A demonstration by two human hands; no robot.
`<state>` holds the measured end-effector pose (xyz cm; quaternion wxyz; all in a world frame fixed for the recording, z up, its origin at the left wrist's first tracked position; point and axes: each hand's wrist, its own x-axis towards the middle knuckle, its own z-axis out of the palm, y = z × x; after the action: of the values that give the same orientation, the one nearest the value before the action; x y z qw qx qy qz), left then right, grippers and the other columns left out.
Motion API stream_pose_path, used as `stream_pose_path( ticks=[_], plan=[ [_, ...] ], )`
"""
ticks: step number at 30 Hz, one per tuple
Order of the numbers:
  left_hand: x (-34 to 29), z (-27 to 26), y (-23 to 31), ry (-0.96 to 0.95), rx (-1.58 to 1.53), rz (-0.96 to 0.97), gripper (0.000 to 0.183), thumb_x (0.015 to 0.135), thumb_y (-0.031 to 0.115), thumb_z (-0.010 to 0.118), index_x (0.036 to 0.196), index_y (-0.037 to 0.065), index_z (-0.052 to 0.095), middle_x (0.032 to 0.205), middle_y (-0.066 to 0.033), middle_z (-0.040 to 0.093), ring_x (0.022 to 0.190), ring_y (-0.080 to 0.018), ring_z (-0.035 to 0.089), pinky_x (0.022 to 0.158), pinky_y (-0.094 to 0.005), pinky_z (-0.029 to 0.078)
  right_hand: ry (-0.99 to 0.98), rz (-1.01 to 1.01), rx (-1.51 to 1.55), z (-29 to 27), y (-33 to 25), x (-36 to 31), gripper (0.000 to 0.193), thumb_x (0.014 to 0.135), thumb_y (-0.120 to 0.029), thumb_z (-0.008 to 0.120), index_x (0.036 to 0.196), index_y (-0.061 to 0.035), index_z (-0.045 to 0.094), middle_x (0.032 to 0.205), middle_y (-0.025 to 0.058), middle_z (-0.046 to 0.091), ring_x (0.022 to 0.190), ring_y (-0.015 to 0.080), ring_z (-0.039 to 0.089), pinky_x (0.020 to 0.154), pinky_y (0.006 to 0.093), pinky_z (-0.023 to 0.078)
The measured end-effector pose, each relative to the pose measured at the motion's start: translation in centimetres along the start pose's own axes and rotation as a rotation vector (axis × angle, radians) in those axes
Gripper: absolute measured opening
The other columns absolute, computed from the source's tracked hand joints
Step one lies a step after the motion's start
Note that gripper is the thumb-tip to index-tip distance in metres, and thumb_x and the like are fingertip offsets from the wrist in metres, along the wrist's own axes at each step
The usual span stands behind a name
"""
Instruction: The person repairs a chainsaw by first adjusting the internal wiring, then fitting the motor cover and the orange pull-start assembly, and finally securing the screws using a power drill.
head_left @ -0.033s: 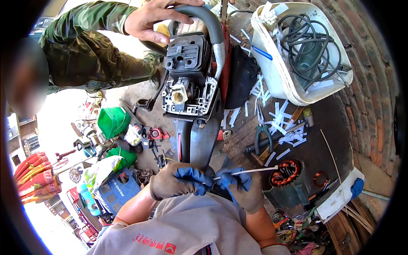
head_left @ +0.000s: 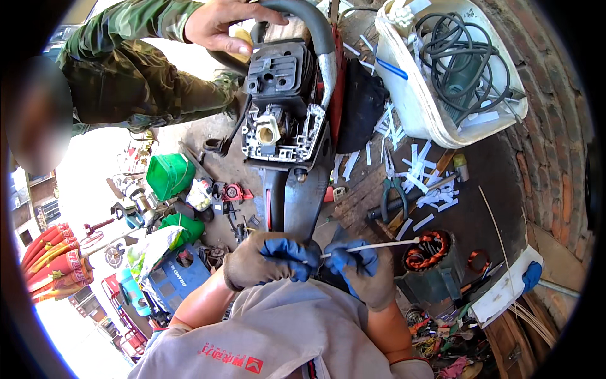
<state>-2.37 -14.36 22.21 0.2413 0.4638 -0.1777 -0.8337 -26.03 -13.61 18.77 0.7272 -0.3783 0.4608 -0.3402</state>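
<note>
My left hand (head_left: 270, 259) and my right hand (head_left: 363, 270) wear brown gloves with blue finger coating, held close together before my chest. Both are closed on a thin, pale rod (head_left: 391, 244), whose right part sticks out past my right hand. Its left end is hidden at my left fingers. Just beyond them stands a partly dismantled chainsaw (head_left: 302, 205), its black finned cylinder (head_left: 279, 74) and metal housing (head_left: 305, 144) exposed. Another person's bare hand (head_left: 227, 26) rests by the saw's handle (head_left: 304, 19).
A wound stator (head_left: 429, 252) stands right of my right hand. Beyond it lie pliers (head_left: 392, 192) and white paper strips (head_left: 418, 170). A white tub (head_left: 410, 104) holds a corded tool. At left are a green container (head_left: 169, 175) and a blue machine (head_left: 177, 282).
The whole view has shifted slightly. My hands keep their closed hold on the rod, whose free end sits a little higher and farther right.
</note>
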Motion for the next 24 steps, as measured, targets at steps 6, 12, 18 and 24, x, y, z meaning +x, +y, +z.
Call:
stream_pose_path(
  ticks=[6,12,18,24],
  plan=[
    [-0.1,0.9,0.3,-0.025,-0.072,0.038,0.057,0.081,-0.001,0.075,0.132,-0.006,0.051,0.115,-0.0150,0.066,0.099,-0.0177,0.065,0.085,-0.0313,0.054,0.108,-0.005,0.028,-0.2,-0.3,-0.9,0.024,0.089,0.001,0.057,0.113,0.0053,0.056,0.104,0.0146,0.067,0.092,0.0189,0.066,0.082,0.0314,0.054],
    [-0.6,0.6,-0.4,-0.093,-0.126,0.063,0.057,0.083,-0.002,0.072,0.135,-0.007,0.049,0.117,-0.0146,0.065,0.101,-0.0182,0.064,0.086,-0.0310,0.053,0.210,0.001,0.098,0.8,0.4,-1.9,0.024,0.091,-0.003,0.060,0.114,0.0057,0.056,0.104,0.0144,0.067,0.092,0.0178,0.065,0.081,0.0305,0.053],
    [-2.5,1.2,-0.2,0.154,0.117,0.138,0.040,0.086,0.006,0.073,0.121,-0.008,0.059,0.103,-0.0130,0.070,0.090,-0.0175,0.066,0.079,-0.0292,0.054,0.154,-0.107,0.007,3.4,-0.7,-1.7,0.018,0.094,-0.007,0.060,0.106,0.0062,0.058,0.089,0.0138,0.067,0.075,0.0180,0.067,0.065,0.0276,0.054],
    [-6.9,-3.8,-3.3,0.198,-0.059,0.216,0.042,0.087,0.011,0.072,0.123,-0.006,0.058,0.097,-0.0118,0.068,0.081,-0.0154,0.065,0.073,-0.0274,0.054,0.153,-0.037,0.088,5.9,-1.3,-2.0,0.015,0.094,-0.004,0.057,0.104,0.0033,0.063,0.089,0.0091,0.067,0.079,0.0133,0.065,0.072,0.0275,0.053]
  ],
)
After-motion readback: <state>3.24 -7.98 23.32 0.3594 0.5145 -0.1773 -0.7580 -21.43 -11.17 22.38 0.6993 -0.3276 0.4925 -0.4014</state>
